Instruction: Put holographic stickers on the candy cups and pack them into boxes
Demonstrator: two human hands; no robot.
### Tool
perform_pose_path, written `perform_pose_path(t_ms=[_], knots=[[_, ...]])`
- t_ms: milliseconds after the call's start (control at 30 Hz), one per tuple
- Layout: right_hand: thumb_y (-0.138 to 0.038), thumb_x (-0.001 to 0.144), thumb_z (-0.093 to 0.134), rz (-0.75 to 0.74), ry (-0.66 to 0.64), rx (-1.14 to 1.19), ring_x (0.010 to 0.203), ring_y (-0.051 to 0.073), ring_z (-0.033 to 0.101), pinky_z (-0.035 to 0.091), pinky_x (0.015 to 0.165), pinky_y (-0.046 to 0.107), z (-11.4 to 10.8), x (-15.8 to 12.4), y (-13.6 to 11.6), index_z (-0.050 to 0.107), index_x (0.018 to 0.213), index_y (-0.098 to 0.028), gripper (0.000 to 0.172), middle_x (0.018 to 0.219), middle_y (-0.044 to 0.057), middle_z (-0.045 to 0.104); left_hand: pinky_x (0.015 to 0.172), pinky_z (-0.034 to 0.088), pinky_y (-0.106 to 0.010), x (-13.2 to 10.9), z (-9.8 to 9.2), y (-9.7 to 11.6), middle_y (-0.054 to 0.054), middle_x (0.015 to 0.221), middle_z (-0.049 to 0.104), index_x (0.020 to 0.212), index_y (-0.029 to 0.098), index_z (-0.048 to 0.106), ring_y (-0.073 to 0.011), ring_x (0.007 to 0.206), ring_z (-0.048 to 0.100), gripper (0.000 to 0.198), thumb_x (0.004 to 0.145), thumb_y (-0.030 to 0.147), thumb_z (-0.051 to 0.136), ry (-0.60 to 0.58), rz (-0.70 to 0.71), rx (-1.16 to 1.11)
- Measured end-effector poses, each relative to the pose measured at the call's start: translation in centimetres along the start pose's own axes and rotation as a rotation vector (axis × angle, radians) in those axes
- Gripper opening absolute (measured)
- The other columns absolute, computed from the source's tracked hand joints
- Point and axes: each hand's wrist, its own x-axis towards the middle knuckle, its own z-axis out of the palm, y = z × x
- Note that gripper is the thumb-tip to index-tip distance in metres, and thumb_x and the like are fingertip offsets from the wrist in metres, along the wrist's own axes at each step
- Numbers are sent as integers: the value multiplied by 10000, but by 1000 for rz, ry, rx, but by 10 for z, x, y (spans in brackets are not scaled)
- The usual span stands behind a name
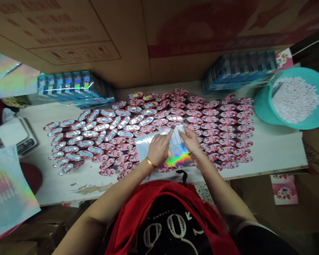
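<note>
A silver holographic sheet (175, 152) with rainbow glare is spread in front of me, over rows of small pink-and-red packs. My left hand (159, 147), with a gold bracelet, grips it from the left, fingers stretched toward its upper edge. My right hand (190, 141), wearing a thin bangle, pinches its upper right part between thumb and fingers. Narrow pale strips (177, 134) show on the sheet between the two hands. Beneath and around it, the many packs (209, 132) stand upright, close together; those on the left (87, 134) have shiny silvery tops.
Blue boxes in clear wrap stand at the back left (69, 86) and back right (239, 67), before a large carton (132, 42). A turquoise tub (265, 109) of small white pieces is at right. A scale (26, 143) and another holographic sheet (5, 191) are at left.
</note>
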Motion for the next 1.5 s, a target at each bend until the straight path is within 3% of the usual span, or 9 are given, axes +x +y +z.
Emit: perform_pose_path(t_ms=[100, 233, 333, 467, 600, 733, 1067, 1267, 1500], knots=[[-623, 738, 600, -64, 74, -195, 615, 172, 537, 470, 596, 320, -20, 4, 6, 589, 840, -205, 431, 716, 20, 615, 816, 481, -309, -10, -9, 10, -22, 877, 622, 1464, 237, 303, -148, 813, 598, 615, 899, 237, 547, 208, -169, -389], [-628, 799, 551, -387, 351, -653, 999, 278, 565, 444, 901, 461, -23, -7, -2, 595, 1087, -171, 542, 1079, 149, 630, 681, 473, -226, -22, -35, 2, 23, 780, 552, 1415, 261, 351, -98, 701, 553, 673, 823, 272, 671, 484, -464, -822], [-594, 878, 473, -494, 266, -660, 1030, 261, 556, 421, 950, 460, 15, -28, -12, 595, 1149, -179, 510, 1084, 139, 627, 602, 443, -194, -35, -59, -18, 40, 740, 548, 1347, 257, 417, -78, 635, 526, 708, 730, 280, 763, 626, -646, -959], [-657, 858, 451, -245, -83, -317, 831, 199, 593, 480, 800, 360, 94, -50, -4, 657, 959, -199, 512, 886, 65, 651, 571, 429, -182, -60, -81, -44, 53, 719, 561, 1271, 238, 460, -61, 581, 507, 708, 655, 270, 809, 723, -752, -983], [-646, 695, 658, -25, -197, -103, 646, 144, 530, 448, 647, 283, 149, -56, 21, 620, 760, -203, 449, 693, 0, 603, 582, 431, -184, -85, -85, -65, 50, 714, 569, 1245, 230, 475, -62, 588, 521, 665, 663, 266, 795, 718, -794, -976], [-576, 721, 649, -54, -149, -109, 566, 111, 442, 377, 565, 248, 168, -49, 39, 554, 696, -209, 380, 623, -35, 515, 596, 440, -193, -100, -76, -90, 46, 714, 561, 1254, 226, 474, -67, 593, 523, 657, 669, 249, 771, 706, -814, -927], [-283, 898, 470, -444, -20, -786, 752, 180, 522, 419, 739, 304, 165, -33, 53, 550, 805, -207, 145, 768, 33, 566, 648, 439, -246, -91, -47, -125, 11, 794, 572, 1395, 217, 390, -111, 671, 537, 658, 774, 167, 604, 478, -660, -570], [-240, 937, 420, -517, -31, -1087, 855, 227, 530, 405, 788, 337, 163, -26, 56, 589, 857, -199, 191, 850, 84, 607, 890, 356, -369, -84, -38, -131, -8, 829, 631, 1425, 201, 402, -175, 813, 589, 671, 776, 124, 549, 320, -618, -202], [-242, 944, 405, -525, -119, -1219, 910, 277, 524, 412, 793, 388, 158, -22, 58, 609, 996, -172, 222, 945, 137, 641, 915, 317, -412, -81, -37, -132, -53, 871, 644, 1368, 206, 481, -263, 936, 541, 638, 743, 160, 600, 258, -629, -117]])
